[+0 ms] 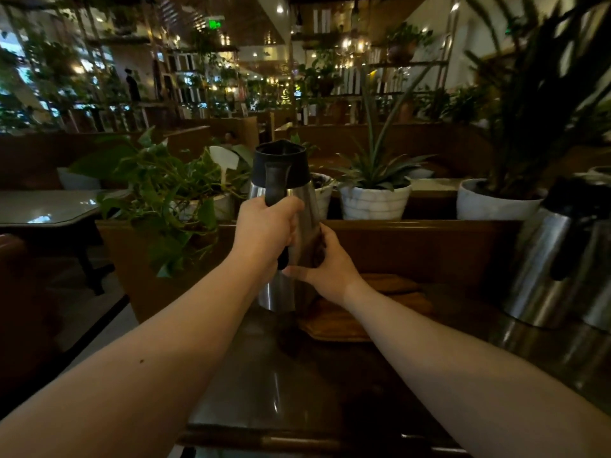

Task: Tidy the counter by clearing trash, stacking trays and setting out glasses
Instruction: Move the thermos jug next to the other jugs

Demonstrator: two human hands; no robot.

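Observation:
A tall steel jug [281, 173] with a black top and black handle is held upright above the dark counter [297, 385]. My left hand [264, 231] is wrapped around its handle. My right hand [325, 262] presses against the jug's lower right side. Behind the jug's base lie stacked wooden trays [380, 302] on the counter. No glasses or trash show in this view.
Two more steel jugs [562, 259] stand at the counter's right end. A wooden ledge behind the counter carries potted plants in white pots [375, 201], with a leafy vine [158, 193] at left. A grey table [46, 206] stands at far left.

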